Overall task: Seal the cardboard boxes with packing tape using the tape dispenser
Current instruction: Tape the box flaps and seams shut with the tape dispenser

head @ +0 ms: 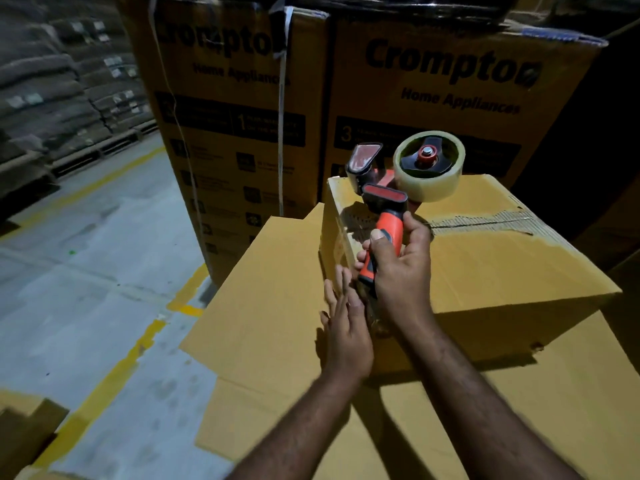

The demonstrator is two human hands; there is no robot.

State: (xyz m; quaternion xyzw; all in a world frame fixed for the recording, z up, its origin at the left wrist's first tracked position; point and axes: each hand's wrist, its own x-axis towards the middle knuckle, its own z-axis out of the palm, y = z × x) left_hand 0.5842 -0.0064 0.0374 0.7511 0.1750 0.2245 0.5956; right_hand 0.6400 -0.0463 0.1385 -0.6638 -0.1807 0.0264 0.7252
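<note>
The tape dispenser point(383, 198) is held at the far left corner of a small cardboard box point(502, 268), its head over the box's top edge; whether it touches the cardboard cannot be told. Its roll of clear tape point(434, 189) sits to the right of the head, with a black hub and a red centre facing up. The right hand point(400, 271) is clenched round the dispenser's orange-and-black handle point(388, 230), thumb lying along the handle's near side. The left hand point(346, 329) is released, its fingers straight and pointing upward, laid against or just beside the box's left side wall; it is blurred, so contact is unclear. Across the top of the small box runs a closed seam point(485, 222) with a strip of torn paper that bares the corrugation. The small box rests on a larger cardboard box point(270, 306), which spreads out below and to the left. Behind stand two tall cartons printed "Crompton Home Appliances", the left carton point(239, 109) bound with pale straps, the right carton point(450, 98) just beside it. To the left lies a grey concrete floor point(86, 265) marked with yellow lines, and beyond it are stacked sacks point(52, 81) on pallets. A further piece of cardboard point(24, 434) shows at the lower left corner.
</note>
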